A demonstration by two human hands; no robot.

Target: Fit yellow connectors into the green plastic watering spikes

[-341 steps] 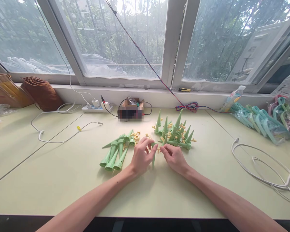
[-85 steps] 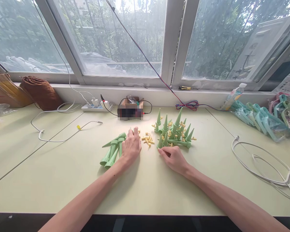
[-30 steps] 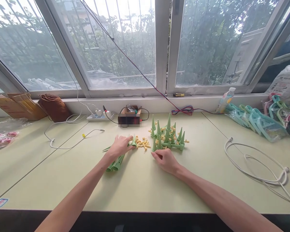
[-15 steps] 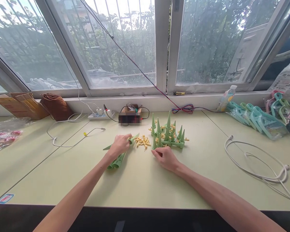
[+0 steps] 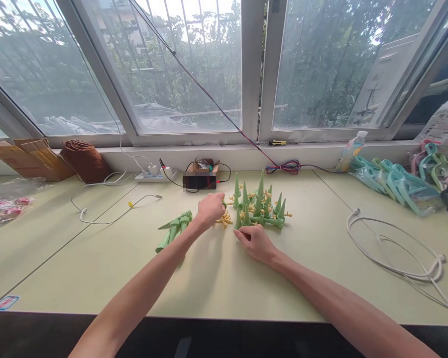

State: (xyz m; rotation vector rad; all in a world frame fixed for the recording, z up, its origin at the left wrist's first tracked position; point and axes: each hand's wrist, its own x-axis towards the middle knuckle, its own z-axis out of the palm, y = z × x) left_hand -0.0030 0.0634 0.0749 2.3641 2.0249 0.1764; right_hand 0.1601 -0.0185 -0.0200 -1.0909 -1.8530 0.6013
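My left hand [image 5: 210, 209] is closed over the small yellow plastic pieces [image 5: 224, 219], and a bit of a green cone spike [image 5: 224, 204] shows at its fingertips. To its left, several green cone spikes [image 5: 172, 229] lie in a pile on the pale green table [image 5: 224, 278]. A cluster of green spikes [image 5: 260, 206] stands upright to the right, with yellow pieces among them. My right hand [image 5: 256, 243] rests on the table just in front of that cluster. Its fingers are curled and whatever they hold is hidden.
A power strip [image 5: 155, 175] and a black box with wires [image 5: 200, 180] sit by the window sill. A brown pouch [image 5: 84, 159] and cardboard [image 5: 27, 159] are at far left. White cables [image 5: 397, 248] lie right. Bagged teal clips [image 5: 395, 183] and a bottle [image 5: 350, 149] are at far right.
My left hand has lifted off the lying pile and moved right, over the yellow pieces, with a green spike in it. My right hand has stayed put.
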